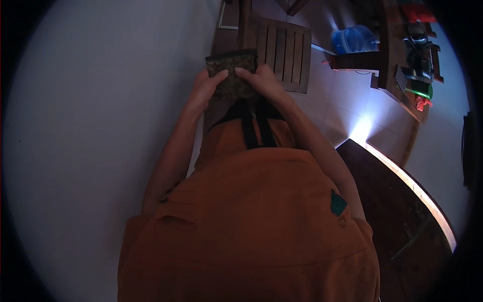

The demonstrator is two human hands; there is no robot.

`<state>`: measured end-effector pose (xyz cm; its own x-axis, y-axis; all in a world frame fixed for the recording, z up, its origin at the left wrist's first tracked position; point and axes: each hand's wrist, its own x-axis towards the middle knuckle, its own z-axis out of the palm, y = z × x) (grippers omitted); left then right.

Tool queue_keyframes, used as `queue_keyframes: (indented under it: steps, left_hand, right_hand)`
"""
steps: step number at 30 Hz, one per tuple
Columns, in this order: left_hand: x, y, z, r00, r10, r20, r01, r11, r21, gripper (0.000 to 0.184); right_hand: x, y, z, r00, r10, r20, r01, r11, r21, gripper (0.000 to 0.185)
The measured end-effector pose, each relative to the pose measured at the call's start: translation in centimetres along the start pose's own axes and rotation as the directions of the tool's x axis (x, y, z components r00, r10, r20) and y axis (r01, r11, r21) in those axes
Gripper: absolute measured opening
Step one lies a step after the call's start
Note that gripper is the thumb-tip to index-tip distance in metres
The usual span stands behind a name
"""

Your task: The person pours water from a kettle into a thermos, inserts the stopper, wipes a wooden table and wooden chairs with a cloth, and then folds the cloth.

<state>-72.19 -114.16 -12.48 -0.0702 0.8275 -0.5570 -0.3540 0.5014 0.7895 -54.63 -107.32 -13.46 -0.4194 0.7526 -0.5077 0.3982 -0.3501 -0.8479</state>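
A small, flat, camouflage-patterned pouch [232,78] with a dark top edge is held up in front of me, above my lap. My left hand [205,86] grips its left side, the thumb lying on the near face. On the right side my right hand [265,82] holds it in the same way, thumb on the face and fingers hidden behind. The two thumbs point toward each other, a small gap apart. Below the pouch, two black straps [258,130] hang over my orange clothing [241,211].
A pale wall [100,126] runs close along my left. Ahead is a slatted wooden chair [284,53]. To the right are a large blue water bottle [354,40], a wooden table [390,65] bearing assorted items, and a dark door [382,191] with light along its edge.
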Motion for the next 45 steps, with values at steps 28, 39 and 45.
queue_keyframes:
  steps: [28, 39, 45]
  left_hand:
    - [-1.0, 0.4, 0.7, 1.0, 0.024, -0.012, -0.023, 0.998, 0.062, 0.029]
    - [-1.0, 0.5, 1.2, 0.998, 0.047, -0.047, -0.044, 0.997, 0.063, 0.028]
    - [-0.9, 0.4, 0.9, 0.999, 0.041, -0.01, -0.041, 0.998, 0.042, 0.029]
  right_hand:
    - [-0.7, -0.1, -0.5, 0.99, 0.086, 0.111, -0.092, 0.995, 0.048, 0.048]
    - [-1.2, -1.2, -0.7, 0.986, 0.104, 0.131, -0.11, 0.993, 0.033, 0.045]
    - [-1.2, -1.8, -0.8, 0.985, 0.131, 0.115, -0.128, 0.991, -0.025, 0.046]
